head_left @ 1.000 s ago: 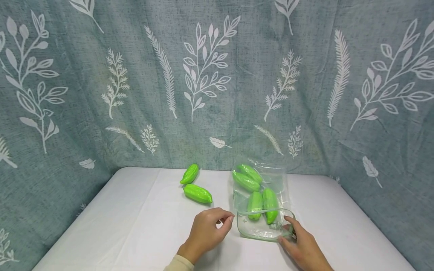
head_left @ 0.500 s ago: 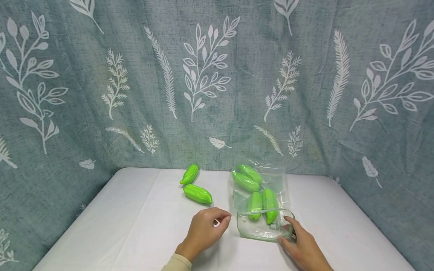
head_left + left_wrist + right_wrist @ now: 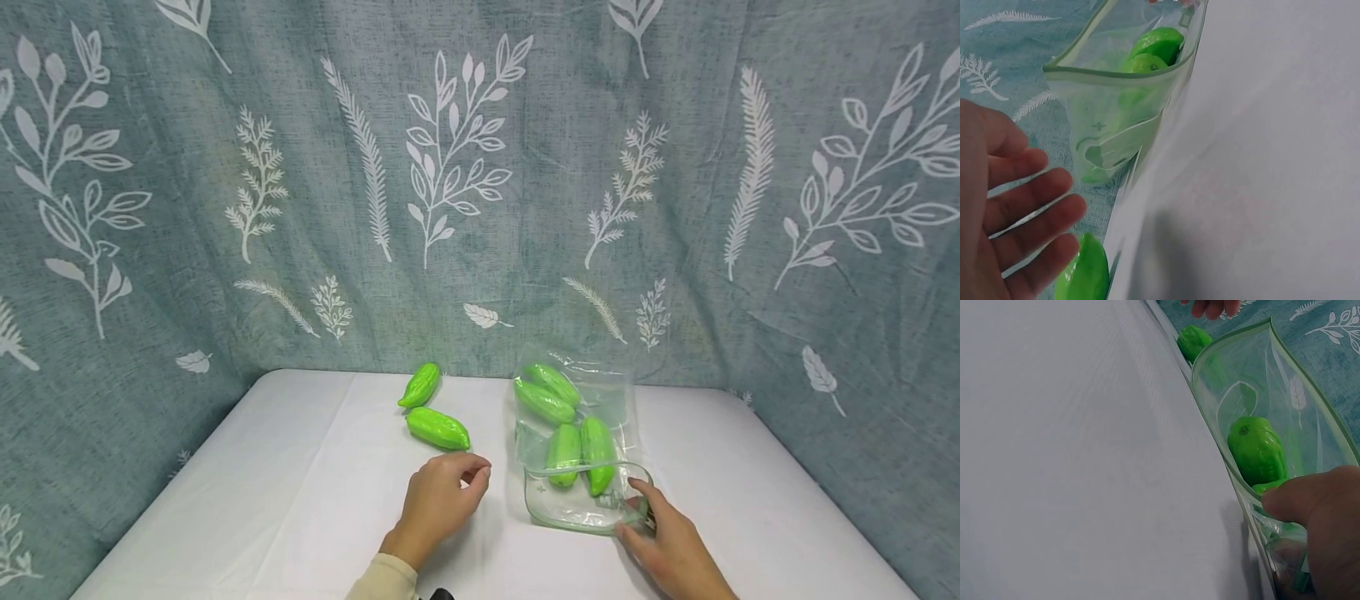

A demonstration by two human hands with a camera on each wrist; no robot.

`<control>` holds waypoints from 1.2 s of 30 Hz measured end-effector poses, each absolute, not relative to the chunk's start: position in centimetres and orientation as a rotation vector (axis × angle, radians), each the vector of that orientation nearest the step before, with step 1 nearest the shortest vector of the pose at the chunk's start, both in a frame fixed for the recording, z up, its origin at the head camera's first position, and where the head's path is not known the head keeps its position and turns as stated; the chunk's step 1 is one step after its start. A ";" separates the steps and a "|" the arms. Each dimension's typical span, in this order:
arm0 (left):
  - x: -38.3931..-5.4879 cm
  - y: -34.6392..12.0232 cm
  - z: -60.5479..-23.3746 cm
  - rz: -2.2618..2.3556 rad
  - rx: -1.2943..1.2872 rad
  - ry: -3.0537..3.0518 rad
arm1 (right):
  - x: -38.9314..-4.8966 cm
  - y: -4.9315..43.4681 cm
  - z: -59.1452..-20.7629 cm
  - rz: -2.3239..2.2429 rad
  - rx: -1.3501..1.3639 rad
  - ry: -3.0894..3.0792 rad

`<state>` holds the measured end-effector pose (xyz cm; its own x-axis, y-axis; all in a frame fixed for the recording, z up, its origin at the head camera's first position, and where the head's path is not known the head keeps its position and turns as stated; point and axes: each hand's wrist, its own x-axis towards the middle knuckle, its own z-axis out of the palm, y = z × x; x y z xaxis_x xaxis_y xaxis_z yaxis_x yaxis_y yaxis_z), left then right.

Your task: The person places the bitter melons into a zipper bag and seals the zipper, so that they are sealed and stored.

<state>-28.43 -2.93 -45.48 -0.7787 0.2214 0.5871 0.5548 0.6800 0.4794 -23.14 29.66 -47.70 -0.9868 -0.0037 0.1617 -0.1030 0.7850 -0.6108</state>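
Observation:
A clear zip bag with a green rim point(image 3: 551, 507) lies on the white table, its mouth spread open toward me. Several green bitter gourds point(image 3: 543, 402) are inside it, two deeper in and two near the mouth. My right hand point(image 3: 670, 542) grips the right side of the bag's mouth; in the right wrist view its thumb point(image 3: 1288, 501) presses over the rim. My left hand point(image 3: 442, 497) is held left of the bag, fingers loosely bent and holding nothing. Just beyond it lies a loose bitter gourd point(image 3: 437, 429).
Another loose bitter gourd point(image 3: 420, 386) lies farther back, near the table's rear edge. Behind the white table point(image 3: 322, 500) hangs a grey-green curtain point(image 3: 322, 208) with white leaf prints, which also runs along both sides.
My left hand has drawn away from the bag's mouth, leftward and slightly back toward the loose gourds. The right hand, bag and gourds stay where they were.

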 end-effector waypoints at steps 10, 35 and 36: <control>-30.2 -3.9 -45.5 -0.834 -0.498 -2.468 | -23.1 29.7 -47.6 0.972 0.097 -2.810; -34.7 -6.4 -45.5 -0.499 -0.479 -2.465 | -23.2 29.7 -47.5 1.005 0.056 -2.831; -34.8 -6.4 -45.5 -0.485 -0.477 -2.472 | -23.2 29.8 -47.5 1.004 0.060 -2.831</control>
